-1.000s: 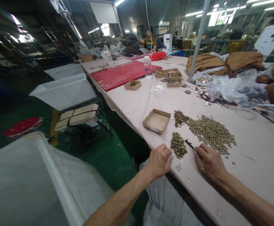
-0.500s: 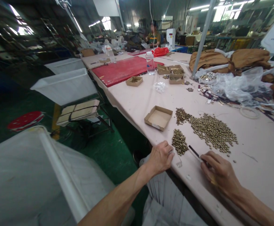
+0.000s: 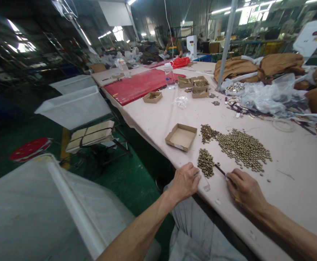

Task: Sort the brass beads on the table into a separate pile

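Note:
My right hand [image 3: 245,189] is closed around a thin dark stick [image 3: 220,169], its tip at the right edge of a small pile of brass-coloured metal studs [image 3: 206,163]. On the near table edge, left of that pile, rests my left hand [image 3: 186,181] with its fingers curled in. Whatever it may be pinching is hidden. Beyond the small pile spreads a larger group of the same round studs [image 3: 242,150], joined to a darker heap of small metal pieces [image 3: 208,133]. An open cardboard box [image 3: 181,136] sits to the left of these.
Small boxes of metal parts [image 3: 200,93], a clear bottle [image 3: 169,75] and a red board [image 3: 139,87] lie farther up the table. Brown bundles [image 3: 280,65] and plastic bags [image 3: 278,92] are at right. White bins [image 3: 74,108] stand left; a person [image 3: 174,47] is far off.
The camera view has shifted slightly. My right hand has moved a little left and forward, bringing the stick's tip closer to the small stud pile. My left hand stays nearly in place.

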Available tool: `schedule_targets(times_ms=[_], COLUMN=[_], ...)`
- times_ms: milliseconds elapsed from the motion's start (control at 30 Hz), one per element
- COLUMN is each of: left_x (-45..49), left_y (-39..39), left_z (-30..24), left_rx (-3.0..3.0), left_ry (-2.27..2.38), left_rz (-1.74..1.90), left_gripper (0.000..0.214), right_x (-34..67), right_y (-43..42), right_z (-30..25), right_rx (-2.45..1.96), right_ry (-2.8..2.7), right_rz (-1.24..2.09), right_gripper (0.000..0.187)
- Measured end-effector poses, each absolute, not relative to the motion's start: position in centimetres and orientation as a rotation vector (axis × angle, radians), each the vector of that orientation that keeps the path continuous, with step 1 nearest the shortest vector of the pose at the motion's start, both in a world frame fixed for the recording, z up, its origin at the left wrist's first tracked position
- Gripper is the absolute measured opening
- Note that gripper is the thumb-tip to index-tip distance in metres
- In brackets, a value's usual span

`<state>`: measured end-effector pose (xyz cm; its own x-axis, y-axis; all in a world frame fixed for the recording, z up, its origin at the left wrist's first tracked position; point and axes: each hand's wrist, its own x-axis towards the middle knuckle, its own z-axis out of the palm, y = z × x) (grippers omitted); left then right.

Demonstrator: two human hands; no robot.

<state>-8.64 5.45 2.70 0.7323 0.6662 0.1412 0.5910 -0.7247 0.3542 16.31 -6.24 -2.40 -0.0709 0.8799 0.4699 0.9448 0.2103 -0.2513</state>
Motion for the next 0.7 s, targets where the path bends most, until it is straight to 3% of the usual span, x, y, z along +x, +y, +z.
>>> schedule_targets(times_ms=[700], left_x=[-8.6], left_y=[5.5], left_z=[2.8], left_rx=[2.652], left_ry=[0.993], left_rz=[0.368], left_gripper=[0.016], right_x=[15.2], right_y=[-6.7], right_z=[-1.9], right_rx=[-1.608], right_ry=[-1.973], right_rz=[-0.211], right_gripper=[0.016])
